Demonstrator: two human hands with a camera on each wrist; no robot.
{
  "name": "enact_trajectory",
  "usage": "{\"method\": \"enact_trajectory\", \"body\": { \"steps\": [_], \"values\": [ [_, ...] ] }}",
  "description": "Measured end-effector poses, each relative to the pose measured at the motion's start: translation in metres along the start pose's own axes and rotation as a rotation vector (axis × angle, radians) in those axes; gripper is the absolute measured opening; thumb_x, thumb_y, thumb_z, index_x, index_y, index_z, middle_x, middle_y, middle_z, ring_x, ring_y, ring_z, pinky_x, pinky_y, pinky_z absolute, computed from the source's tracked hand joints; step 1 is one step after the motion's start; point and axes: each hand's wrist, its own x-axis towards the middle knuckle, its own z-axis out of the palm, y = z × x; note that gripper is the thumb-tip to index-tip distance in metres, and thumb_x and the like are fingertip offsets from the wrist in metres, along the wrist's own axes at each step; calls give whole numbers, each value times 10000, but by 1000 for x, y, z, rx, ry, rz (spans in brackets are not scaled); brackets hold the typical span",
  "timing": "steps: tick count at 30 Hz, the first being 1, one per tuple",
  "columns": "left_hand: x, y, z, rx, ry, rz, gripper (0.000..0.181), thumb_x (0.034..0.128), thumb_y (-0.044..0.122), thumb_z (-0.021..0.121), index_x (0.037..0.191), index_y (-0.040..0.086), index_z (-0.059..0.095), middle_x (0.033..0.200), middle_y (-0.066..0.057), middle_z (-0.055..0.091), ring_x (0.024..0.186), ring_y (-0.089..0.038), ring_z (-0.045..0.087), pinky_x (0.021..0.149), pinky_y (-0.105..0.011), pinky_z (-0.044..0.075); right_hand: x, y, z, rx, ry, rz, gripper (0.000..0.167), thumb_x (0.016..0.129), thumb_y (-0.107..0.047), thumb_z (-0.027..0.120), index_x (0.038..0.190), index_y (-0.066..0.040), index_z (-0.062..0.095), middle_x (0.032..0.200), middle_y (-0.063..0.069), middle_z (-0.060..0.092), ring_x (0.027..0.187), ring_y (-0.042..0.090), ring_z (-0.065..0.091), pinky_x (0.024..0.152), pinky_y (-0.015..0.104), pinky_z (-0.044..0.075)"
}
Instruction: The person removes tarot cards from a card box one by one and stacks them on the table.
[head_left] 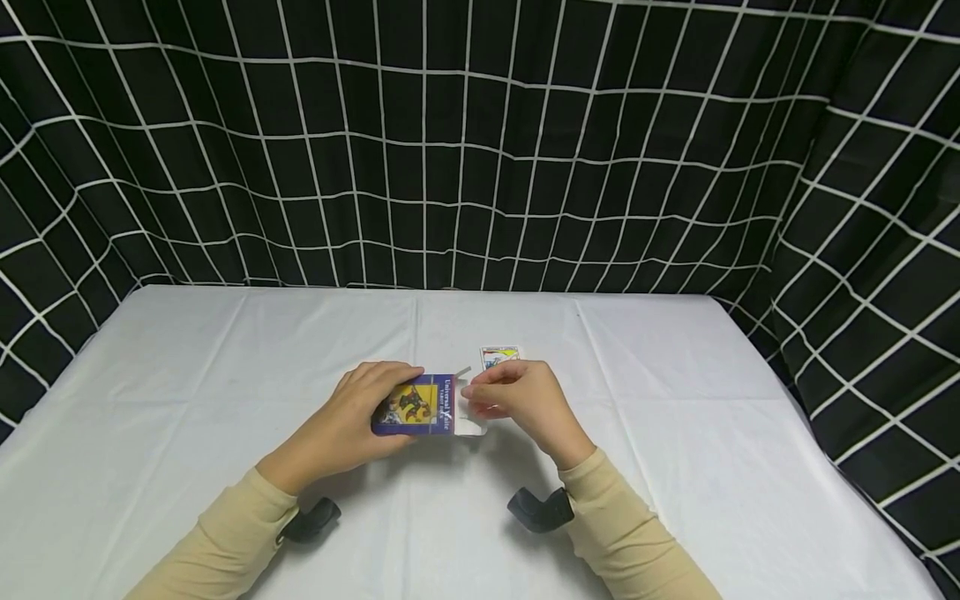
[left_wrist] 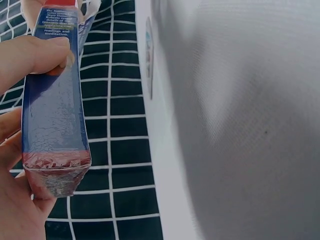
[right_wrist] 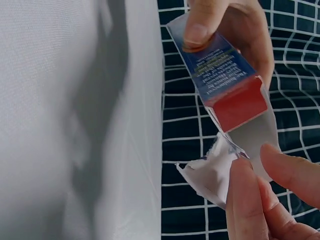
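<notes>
A blue tarot card box (head_left: 412,406) with a yellow picture is held above the table, its end with white flaps facing right. My left hand (head_left: 358,417) grips it by its closed end, thumb along one narrow side. In the right wrist view, a red panel (right_wrist: 237,107) shows at the box's opened end, beside a bent, ragged white flap (right_wrist: 212,170). With thumb and fingertips, my right hand (head_left: 525,404) pinches a white flap at that end. Behind the right hand, a colourful card (head_left: 498,355) lies on the table, partly hidden by the fingers.
A white cloth (head_left: 315,333) with fold creases covers the table. Black curtains with a white grid (head_left: 450,158) stand behind it and at both sides. Dark wrist mounts (head_left: 540,510) jut inward from both beige sleeves (head_left: 626,521).
</notes>
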Motion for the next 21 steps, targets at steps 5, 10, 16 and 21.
{"method": "enact_trajectory", "body": {
  "steps": [5, 10, 16, 21],
  "values": [
    [-1, 2, 0, -3, 0, 8, 760, 753, 236, 857, 1412, 92, 506, 1390, -88, 568, 1295, -284, 490, 1105, -526, 361, -1, 1, 3, -1, 4, -5, 216, 797, -65, 784, 907, 105, 708, 734, 36, 712, 642, 83, 676, 691, 310, 611],
    [-1, 2, 2, -3, 15, 36, 752, 747, 213, 859, 1403, 89, 513, 1379, -94, 576, 1281, -294, 499, 1087, -532, 373, 0, 3, 5, -23, 14, 1, 210, 793, -82, 793, 872, 96, 713, 701, 52, 714, 606, 87, 666, 661, 303, 607],
    [-1, 3, 4, 1, 28, 57, 733, 757, 209, 850, 1400, 94, 517, 1373, -94, 580, 1273, -291, 504, 1073, -524, 381, 3, 6, 8, -61, 33, 0, 160, 797, -43, 771, 857, 90, 704, 703, 57, 713, 590, 81, 655, 639, 288, 602],
    [-1, 5, 2, -4, 23, 46, 737, 760, 219, 851, 1402, 95, 513, 1384, -87, 573, 1285, -281, 493, 1093, -522, 368, 2, 5, 7, -71, 32, 14, 183, 793, -72, 789, 878, 66, 706, 767, 86, 725, 613, 97, 680, 670, 302, 609]
  ]
}}
